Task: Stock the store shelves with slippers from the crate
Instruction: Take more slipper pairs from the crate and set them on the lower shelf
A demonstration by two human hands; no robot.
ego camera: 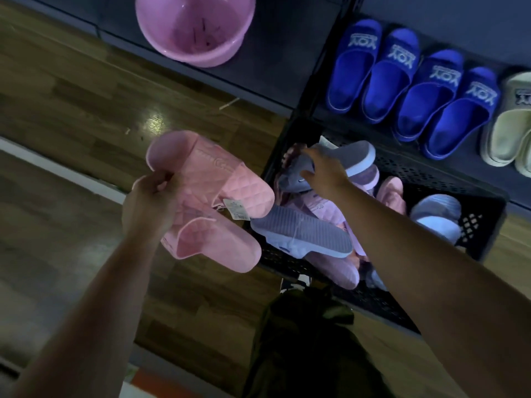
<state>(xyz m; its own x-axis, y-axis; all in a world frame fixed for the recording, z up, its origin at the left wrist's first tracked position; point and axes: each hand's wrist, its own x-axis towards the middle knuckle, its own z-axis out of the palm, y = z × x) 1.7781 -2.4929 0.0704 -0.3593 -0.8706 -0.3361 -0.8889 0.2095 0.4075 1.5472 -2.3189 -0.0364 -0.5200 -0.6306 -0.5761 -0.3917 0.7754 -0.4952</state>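
The left hand (149, 205) holds a pair of pink slippers (212, 202) above the wooden floor (71, 90), just left of the crate; its grip is closed on the heel edges, and a small paper tag (237, 208) hangs between the two slippers. The right hand (324, 173) reaches into the black crate (402, 165) and its fingers close around a grey slipper with a white sole (356, 158) that lies on top of the pile. Inside the crate there are more slippers (pink, grey and light blue ones, mixed together), and one grey slipper (304, 234) lies with its ribbed sole up. On the dark shelf (474, 21) behind the crate stand four blue slippers (411, 87) in a row, and next to them beige ones (508, 122). A pink basin (195, 27) sits further left, probably on a low platform, but the light is poor.
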